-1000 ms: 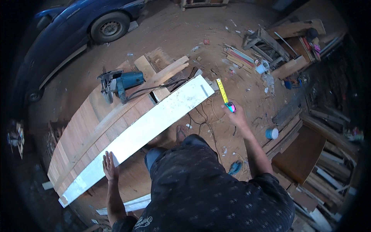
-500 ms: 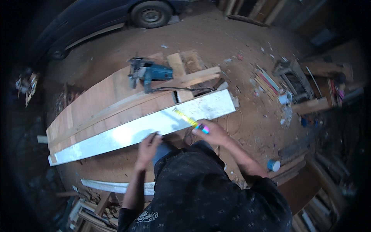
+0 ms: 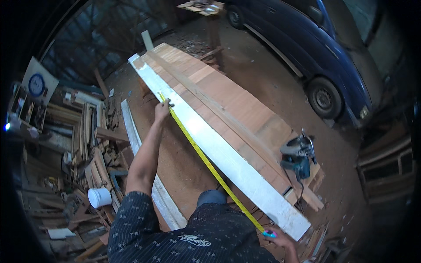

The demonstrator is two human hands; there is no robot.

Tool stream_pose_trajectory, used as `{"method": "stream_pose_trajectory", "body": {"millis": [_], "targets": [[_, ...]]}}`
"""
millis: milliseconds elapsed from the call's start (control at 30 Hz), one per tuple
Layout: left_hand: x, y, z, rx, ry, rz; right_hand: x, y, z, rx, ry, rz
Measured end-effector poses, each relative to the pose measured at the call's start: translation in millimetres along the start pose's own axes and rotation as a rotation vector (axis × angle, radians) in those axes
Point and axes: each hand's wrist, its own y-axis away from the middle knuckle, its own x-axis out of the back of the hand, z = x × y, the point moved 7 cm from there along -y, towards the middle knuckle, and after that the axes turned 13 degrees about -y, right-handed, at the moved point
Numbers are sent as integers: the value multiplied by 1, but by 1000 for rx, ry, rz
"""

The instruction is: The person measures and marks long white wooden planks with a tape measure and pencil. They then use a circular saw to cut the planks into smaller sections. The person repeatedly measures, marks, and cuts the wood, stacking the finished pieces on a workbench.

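A long yellow tape measure blade (image 3: 206,161) stretches along the near edge of a white-painted board (image 3: 228,164). My left hand (image 3: 162,110), arm reaching far forward, pinches the blade close to its end against the board's edge. A small dark thing sticks out by those fingers, too small to make out. Near the board's close end, my right hand (image 3: 280,240) is closed around the blue and pink tape measure case (image 3: 269,233). Beyond the white board lie wide wooden panels (image 3: 228,101) with a long wooden strip (image 3: 206,98) on top.
A teal circular saw (image 3: 299,160) rests at the panels' near right end. Another pale board (image 3: 164,197) lies to my left, beside piles of scrap wood (image 3: 98,168) and a white bucket (image 3: 99,197). A dark blue van (image 3: 289,44) stands at the far right.
The blade has been drawn out from a short length to a long one. My left hand has gone far along the board, my right hand toward its close end. The view has turned left.
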Motion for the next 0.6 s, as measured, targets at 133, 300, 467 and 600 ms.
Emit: {"method": "stream_pose_trajectory", "body": {"millis": [133, 300, 467, 600], "targets": [[-62, 35, 21, -86, -136, -247, -3, 10, -90, -45, -183, 41], [-169, 272, 5, -56, -149, -341, -30, -86, -234, 574, 165, 204], [-139, 165, -42, 59, -134, -279, -32, -92, -237, 452, 88, 99], [-69, -46, -91, 114, -205, -72, 6, -52, -121, 5, 5, -25]]}}
